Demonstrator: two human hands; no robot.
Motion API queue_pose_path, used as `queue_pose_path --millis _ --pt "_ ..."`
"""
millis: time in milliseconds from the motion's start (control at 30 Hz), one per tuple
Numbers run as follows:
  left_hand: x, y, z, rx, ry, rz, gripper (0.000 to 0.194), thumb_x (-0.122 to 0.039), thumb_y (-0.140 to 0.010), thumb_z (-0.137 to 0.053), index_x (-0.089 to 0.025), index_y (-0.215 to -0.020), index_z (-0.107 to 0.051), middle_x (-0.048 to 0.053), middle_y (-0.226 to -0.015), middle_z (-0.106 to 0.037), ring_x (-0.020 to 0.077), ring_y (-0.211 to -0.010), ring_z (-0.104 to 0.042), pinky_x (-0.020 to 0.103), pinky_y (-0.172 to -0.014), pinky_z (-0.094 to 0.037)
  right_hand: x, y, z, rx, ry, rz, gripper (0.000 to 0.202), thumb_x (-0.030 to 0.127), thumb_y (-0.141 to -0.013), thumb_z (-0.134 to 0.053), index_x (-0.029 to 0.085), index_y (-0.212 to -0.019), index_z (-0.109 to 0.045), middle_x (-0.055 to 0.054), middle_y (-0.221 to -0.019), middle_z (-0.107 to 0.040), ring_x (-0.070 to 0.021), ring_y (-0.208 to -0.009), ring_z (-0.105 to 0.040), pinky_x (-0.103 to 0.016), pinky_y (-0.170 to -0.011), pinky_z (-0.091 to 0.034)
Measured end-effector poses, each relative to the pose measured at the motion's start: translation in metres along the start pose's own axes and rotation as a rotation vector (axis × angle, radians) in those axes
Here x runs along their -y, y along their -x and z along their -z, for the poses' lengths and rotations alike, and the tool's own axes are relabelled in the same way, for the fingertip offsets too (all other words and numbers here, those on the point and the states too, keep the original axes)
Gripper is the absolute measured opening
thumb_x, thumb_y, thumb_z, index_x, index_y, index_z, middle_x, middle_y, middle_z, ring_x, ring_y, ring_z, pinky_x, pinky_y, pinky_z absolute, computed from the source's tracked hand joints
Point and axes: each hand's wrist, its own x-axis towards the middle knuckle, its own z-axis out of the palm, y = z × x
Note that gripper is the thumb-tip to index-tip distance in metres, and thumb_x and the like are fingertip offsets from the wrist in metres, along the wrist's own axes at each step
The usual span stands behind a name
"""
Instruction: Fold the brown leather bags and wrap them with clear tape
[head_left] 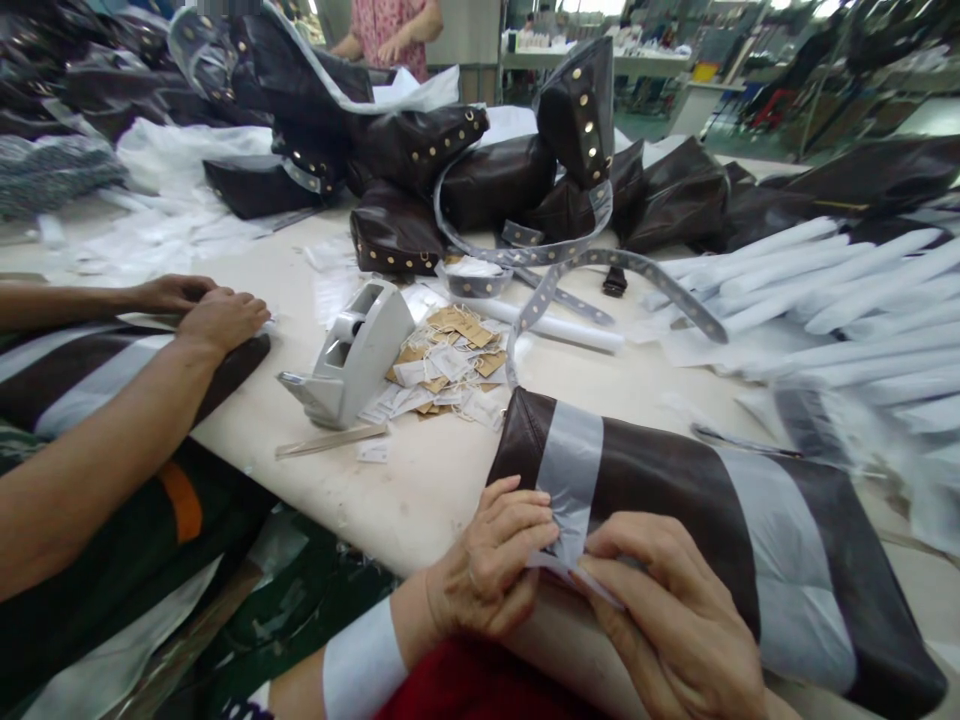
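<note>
A dark brown leather bag [667,490] lies at the table's front edge, with two pale translucent bands across it. My left hand [499,555] is closed on the end of the left band [574,460], its fingertips against the bag's near side. Close beside it, my right hand [667,610] pinches the same band's loose end with thumb and fingers. The right band [787,560] lies flat over the bag. A studded grey-wrapped strap [525,325] rises from the bag's left end.
Left, a co-worker's hands [217,315] rest on another banded bag [112,375]. A tape dispenser [349,350] stands beside heaped paper tags [450,360]. Dark bags [495,180] lie behind; white rolls [862,290] are stacked right. Tweezers-like metal [746,440] lies behind my bag.
</note>
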Motion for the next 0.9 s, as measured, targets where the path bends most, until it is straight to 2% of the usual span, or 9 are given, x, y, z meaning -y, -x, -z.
queue_pose_path --millis 133,300,400,467,567,633,800,900 --pt "-0.002 0.000 0.000 0.020 0.014 0.048 0.041 -0.008 -0.076 -0.039 -0.012 -0.115 -0.049 0.013 -0.107 -0.061 0.0231 -0.116 -0.051 0.047 -0.104 -0.034 -0.009 -0.011 -0.001 0.007 0.028 -0.124 0.016 0.016 -0.084 -0.052 0.019 -0.072 -0.063 -0.005 -0.081 -0.060 -0.0147 -0.075 -0.059 -0.026 -0.065 -0.050" --pt "-0.002 0.000 0.000 0.005 0.066 0.121 0.033 -0.007 -0.080 -0.038 -0.014 -0.107 -0.055 0.010 -0.104 -0.064 0.0201 -0.113 -0.054 0.043 -0.106 -0.033 -0.022 -0.016 -0.007 0.049 -0.002 -0.162 0.018 0.017 -0.085 -0.052 0.019 -0.072 -0.063 -0.005 -0.081 -0.061 -0.0138 -0.074 -0.060 -0.024 -0.065 -0.050" --pt "-0.003 0.000 -0.005 -0.058 0.060 0.148 0.031 -0.005 -0.081 -0.039 -0.015 -0.105 -0.056 0.010 -0.104 -0.063 0.0188 -0.107 -0.057 0.041 -0.103 -0.037 -0.031 -0.014 -0.015 0.023 0.009 -0.211 0.021 0.020 -0.087 -0.050 0.019 -0.070 -0.062 -0.004 -0.080 -0.061 -0.0139 -0.073 -0.060 -0.024 -0.065 -0.050" --pt "-0.003 0.001 -0.009 -0.133 0.060 0.157 0.035 -0.004 -0.080 -0.041 -0.014 -0.113 -0.052 0.011 -0.104 -0.063 0.0177 -0.102 -0.059 0.040 -0.100 -0.040 -0.037 -0.011 -0.020 0.001 0.027 -0.239 0.022 0.021 -0.088 -0.050 0.019 -0.069 -0.061 -0.005 -0.080 -0.061 -0.0144 -0.073 -0.060 -0.025 -0.066 -0.051" --pt "-0.005 0.004 -0.015 -0.220 0.067 0.206 0.051 -0.003 -0.079 -0.043 -0.011 -0.129 -0.039 0.010 -0.099 -0.064 0.0164 -0.096 -0.060 0.039 -0.099 -0.043 -0.041 -0.006 -0.026 -0.029 0.075 -0.242 0.019 0.021 -0.087 -0.051 0.019 -0.072 -0.061 -0.005 -0.082 -0.060 -0.0149 -0.075 -0.060 -0.025 -0.068 -0.051" --pt "-0.006 0.005 -0.016 -0.237 0.050 0.233 0.055 -0.003 -0.078 -0.043 -0.009 -0.133 -0.034 0.010 -0.095 -0.064 0.0169 -0.096 -0.060 0.039 -0.098 -0.044 -0.043 -0.003 -0.029 -0.044 0.119 -0.219 0.017 0.019 -0.087 -0.052 0.019 -0.073 -0.061 -0.005 -0.083 -0.060 -0.0153 -0.077 -0.059 -0.026 -0.069 -0.051" --pt "-0.008 0.002 -0.017 -0.245 0.012 0.212 0.049 -0.002 -0.079 -0.043 -0.011 -0.127 -0.040 0.009 -0.097 -0.065 0.0168 -0.097 -0.060 0.039 -0.097 -0.046 -0.046 0.003 -0.037 -0.063 0.190 -0.189 0.013 0.015 -0.086 -0.052 0.018 -0.076 -0.059 -0.007 -0.087 -0.059 -0.0166 -0.082 -0.057 -0.030 -0.074 -0.050" --pt "-0.006 -0.001 -0.018 -0.210 -0.012 0.173 0.043 -0.001 -0.081 -0.040 -0.013 -0.122 -0.045 0.010 -0.098 -0.065 0.0175 -0.098 -0.060 0.040 -0.094 -0.047 -0.048 0.005 -0.041 -0.052 0.207 -0.202 0.014 0.014 -0.086 -0.051 0.018 -0.074 -0.058 -0.006 -0.086 -0.059 -0.0171 -0.082 -0.056 -0.032 -0.073 -0.049"
